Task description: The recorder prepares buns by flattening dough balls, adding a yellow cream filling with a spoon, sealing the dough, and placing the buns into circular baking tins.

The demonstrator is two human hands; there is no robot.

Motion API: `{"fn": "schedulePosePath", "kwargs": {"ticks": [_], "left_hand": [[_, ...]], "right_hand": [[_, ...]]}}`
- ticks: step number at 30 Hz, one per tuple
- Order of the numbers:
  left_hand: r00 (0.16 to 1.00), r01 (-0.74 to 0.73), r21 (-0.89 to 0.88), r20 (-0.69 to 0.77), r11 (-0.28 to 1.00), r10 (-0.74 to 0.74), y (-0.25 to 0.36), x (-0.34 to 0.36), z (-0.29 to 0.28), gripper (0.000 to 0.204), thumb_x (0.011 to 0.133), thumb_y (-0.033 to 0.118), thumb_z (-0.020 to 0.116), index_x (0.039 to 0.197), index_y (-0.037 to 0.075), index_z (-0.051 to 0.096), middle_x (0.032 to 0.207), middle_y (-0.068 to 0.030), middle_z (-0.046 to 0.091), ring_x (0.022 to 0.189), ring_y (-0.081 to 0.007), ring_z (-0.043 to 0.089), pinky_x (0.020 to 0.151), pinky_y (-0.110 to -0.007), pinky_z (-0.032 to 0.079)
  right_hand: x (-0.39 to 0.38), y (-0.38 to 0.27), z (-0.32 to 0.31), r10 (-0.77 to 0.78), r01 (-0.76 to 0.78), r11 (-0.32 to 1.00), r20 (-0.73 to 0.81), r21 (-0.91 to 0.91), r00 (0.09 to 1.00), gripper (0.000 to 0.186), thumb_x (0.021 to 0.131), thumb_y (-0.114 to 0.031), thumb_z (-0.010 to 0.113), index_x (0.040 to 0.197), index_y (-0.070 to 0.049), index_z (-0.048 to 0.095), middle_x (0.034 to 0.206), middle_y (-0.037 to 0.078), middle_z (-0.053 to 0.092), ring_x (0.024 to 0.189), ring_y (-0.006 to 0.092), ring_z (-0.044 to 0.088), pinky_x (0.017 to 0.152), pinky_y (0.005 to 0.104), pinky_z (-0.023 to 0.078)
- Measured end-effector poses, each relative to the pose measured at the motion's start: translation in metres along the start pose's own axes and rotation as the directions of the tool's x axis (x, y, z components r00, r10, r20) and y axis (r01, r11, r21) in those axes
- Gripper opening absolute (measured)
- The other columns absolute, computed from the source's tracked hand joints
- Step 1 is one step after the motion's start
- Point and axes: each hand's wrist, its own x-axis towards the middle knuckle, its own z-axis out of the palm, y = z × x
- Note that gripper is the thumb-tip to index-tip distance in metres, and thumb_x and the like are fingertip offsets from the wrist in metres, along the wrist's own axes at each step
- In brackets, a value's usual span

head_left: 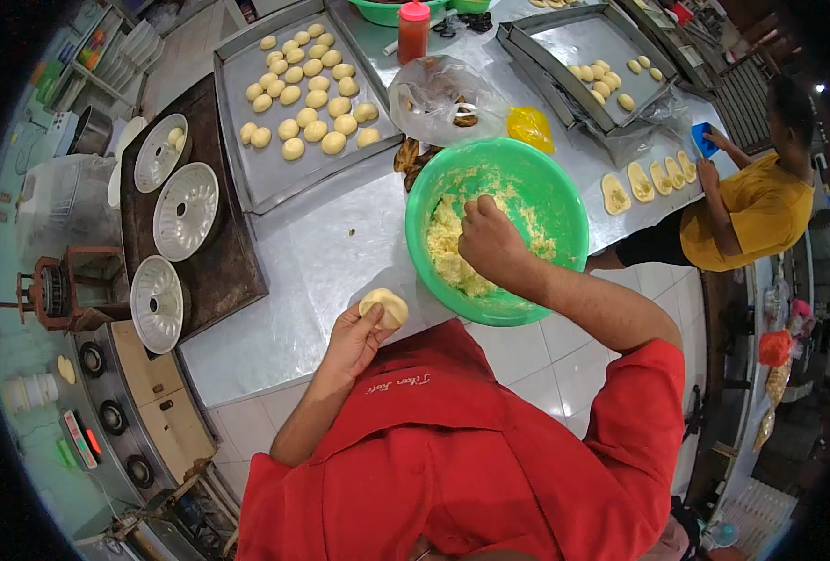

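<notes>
My left hand (351,344) holds a flattened round of pale dough (384,308) near the table's front edge, thumb on top of it. Over the big green bowl (569,220) hangs my right hand (491,241), its fingers curled closed and pointing down. Whatever they pinch is hidden from this view. Crumbly yellow filling (447,248) lies heaped in the bowl, with bits stuck to its wall. Several smooth dough balls (317,99) sit in a metal tray (288,187) beyond my left hand.
Fluted ring pans (186,212) stand on a dark tray (232,271) at left. Behind the bowl are a plastic bag (438,93), a yellow packet (531,128) and a red bottle (414,37). At right, a person in yellow (756,210) works beside flattened dough pieces (639,180).
</notes>
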Motion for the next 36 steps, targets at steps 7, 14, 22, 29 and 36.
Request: {"fn": "schedulePosePath", "kwargs": {"ticks": [7, 14, 22, 29, 36], "left_hand": [[0.998, -0.046, 0.15, 0.049, 0.988, 0.039, 0.01, -0.004, -0.008, 0.031, 0.094, 0.007, 0.06, 0.123, -0.004, 0.053, 0.117, -0.015, 0.062, 0.109, -0.0258, 0.063, 0.095, -0.038, 0.053], [0.997, -0.047, 0.407, 0.074, 0.912, 0.018, 0.026, 0.001, -0.022, 0.036, 0.09, 0.003, 0.063, 0.126, -0.001, 0.056, 0.118, -0.0107, 0.063, 0.107, -0.0194, 0.062, 0.094, -0.033, 0.052], [0.981, -0.148, 0.525, 0.186, 0.838, 0.056, 0.041, 0.007, -0.014, 0.04, 0.087, -0.003, 0.065, 0.126, 0.0, 0.057, 0.115, -0.0072, 0.065, 0.105, -0.0147, 0.062, 0.091, -0.028, 0.052], [0.927, -0.175, 0.549, 0.372, 0.817, -0.051, 0.031, 0.029, 0.013, 0.037, 0.087, -0.001, 0.066, 0.123, -0.003, 0.057, 0.112, -0.0076, 0.066, 0.102, -0.0131, 0.063, 0.091, -0.027, 0.051], [0.937, -0.18, 0.492, 0.349, 0.852, -0.004, 0.031, 0.033, 0.027, 0.034, 0.089, 0.004, 0.065, 0.122, -0.003, 0.058, 0.113, -0.0086, 0.066, 0.102, -0.0146, 0.063, 0.092, -0.029, 0.049]], "right_hand": [[-0.038, 0.013, -0.009, 0.374, -0.253, 0.902, -0.342, 0.349, 0.862, 0.011, 0.079, -0.015, 0.058, 0.082, -0.012, 0.068, 0.079, 0.003, 0.062, 0.095, 0.0237, 0.055, 0.084, 0.0412, 0.037], [-0.041, -0.048, -0.011, 0.726, -0.536, 0.511, -0.003, 0.672, 0.688, 0.002, 0.075, -0.01, 0.061, 0.077, -0.009, 0.062, 0.077, 0.008, 0.061, 0.066, 0.0283, 0.061, 0.067, 0.0439, 0.045], [-0.029, -0.088, -0.011, 0.865, -0.667, 0.296, 0.104, 0.684, 0.491, 0.005, 0.074, -0.011, 0.061, 0.073, -0.006, 0.062, 0.073, 0.011, 0.061, 0.061, 0.0317, 0.062, 0.056, 0.0442, 0.049], [-0.029, -0.097, -0.02, 0.843, -0.65, 0.203, 0.208, 0.732, 0.497, 0.012, 0.077, -0.016, 0.061, 0.074, -0.006, 0.066, 0.072, 0.013, 0.063, 0.063, 0.0335, 0.064, 0.058, 0.046, 0.051], [-0.047, -0.077, -0.003, 0.699, -0.53, -0.082, 0.428, 0.844, 0.573, 0.02, 0.077, -0.018, 0.059, 0.086, -0.009, 0.074, 0.081, 0.015, 0.07, 0.073, 0.0327, 0.067, 0.067, 0.0412, 0.054]]}}
